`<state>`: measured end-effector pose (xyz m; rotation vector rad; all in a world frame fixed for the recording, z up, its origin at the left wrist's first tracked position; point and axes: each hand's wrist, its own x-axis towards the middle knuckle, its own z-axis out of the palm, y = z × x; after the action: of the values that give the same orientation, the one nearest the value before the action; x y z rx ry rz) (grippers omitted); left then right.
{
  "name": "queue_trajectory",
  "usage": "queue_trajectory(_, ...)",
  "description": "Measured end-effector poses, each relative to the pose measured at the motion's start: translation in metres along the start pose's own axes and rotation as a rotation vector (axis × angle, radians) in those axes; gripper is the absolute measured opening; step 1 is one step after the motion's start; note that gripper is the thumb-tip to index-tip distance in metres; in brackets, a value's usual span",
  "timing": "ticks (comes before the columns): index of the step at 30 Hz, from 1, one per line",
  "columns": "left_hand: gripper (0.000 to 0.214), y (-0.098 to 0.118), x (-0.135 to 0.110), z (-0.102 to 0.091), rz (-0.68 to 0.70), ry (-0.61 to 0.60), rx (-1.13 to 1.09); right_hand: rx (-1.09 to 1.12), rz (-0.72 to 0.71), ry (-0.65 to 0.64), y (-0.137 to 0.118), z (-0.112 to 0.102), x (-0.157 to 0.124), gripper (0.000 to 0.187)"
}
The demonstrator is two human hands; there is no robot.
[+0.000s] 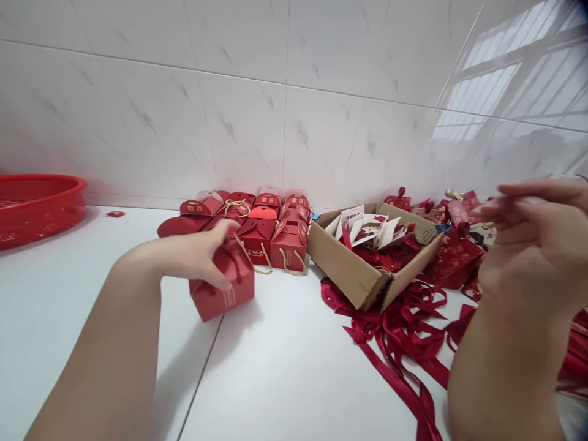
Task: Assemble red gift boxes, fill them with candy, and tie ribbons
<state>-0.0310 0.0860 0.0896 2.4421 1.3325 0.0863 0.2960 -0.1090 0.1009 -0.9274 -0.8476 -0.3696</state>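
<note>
A pale tiled wall [239, 116] runs behind the cardboard box, with a window's reflection [489, 79] in it beyond the box to the right. Under the box spreads a white surface [275, 373], its near edge out of frame. Far left of the box stands a red basin [50, 211], cut off by the frame so its full outline is lost.

The cardboard box [342, 269] is open, with white cards [346, 219] sticking up over red contents too jumbled to tell apart. Just left of it are packed red gift boxes [289, 245], the rear ones partly covered by those in front. Right of it are patterned red bags [452, 260], half hidden by the right hand [546, 229]. Dark red ribbons [408, 343] tangle before it.

The hands are well apart. The right hand is raised right of the cardboard box, thumb and fingers near one another; I cannot tell whether they pinch anything. The left hand [197, 256] clamps the top of a single red box [232, 288], left of the cardboard box and nearer the viewer; some fingers are hidden, and whether its base touches down is unclear.

A small red piece [116, 214] lies left of the cardboard box, near the basin, its print unreadable.
</note>
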Motion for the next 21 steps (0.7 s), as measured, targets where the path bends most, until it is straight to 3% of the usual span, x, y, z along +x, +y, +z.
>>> queue_trajectory(1, 0.103, 0.018, -0.002, 0.005, 0.045, -0.161, 0.035, 0.0, -0.031, 0.004, -0.002, 0.007, -0.002, 0.02)
queue_trajectory(2, 0.107, 0.035, -0.004, 0.012, 0.094, -0.249, 0.045, -0.007, -0.026, -0.006, -0.003, 0.012, -0.005, 0.02)
queue_trajectory(4, 0.109, 0.063, -0.003, 0.029, 0.131, -0.3, 0.096, -0.035, 0.049, -0.103, -0.002, 0.018, -0.008, 0.016)
queue_trajectory(7, 0.098, 0.086, 0.001, 0.056, 0.238, -0.164, 0.192, -0.056, 0.185, -0.304, 0.002, 0.014, -0.008, 0.015)
queue_trajectory(10, 0.085, 0.09, 0.002, 0.066, 0.282, -0.048, 0.26, -0.106, 0.226, -0.543, -0.002, 0.006, -0.006, 0.016)
queue_trajectory(12, 0.09, 0.088, -0.001, 0.065, 0.202, -0.023, 0.254, -0.175, 0.202, -0.846, -0.007, 0.004, -0.006, 0.012)
queue_trajectory(16, 0.089, 0.087, -0.01, 0.058, 0.123, -0.051, 0.251, -0.347, 0.197, -1.718, -0.007, 0.015, -0.02, 0.014)
queue_trajectory(18, 0.074, 0.088, -0.014, 0.057, 0.151, -0.057, 0.269, -0.459, 0.183, -1.927, -0.001, 0.023, -0.029, 0.02)
queue_trajectory(21, 0.053, 0.087, -0.018, 0.057, 0.194, -0.057, 0.297, -0.575, 0.195, -1.997, 0.008, 0.029, -0.035, 0.026)
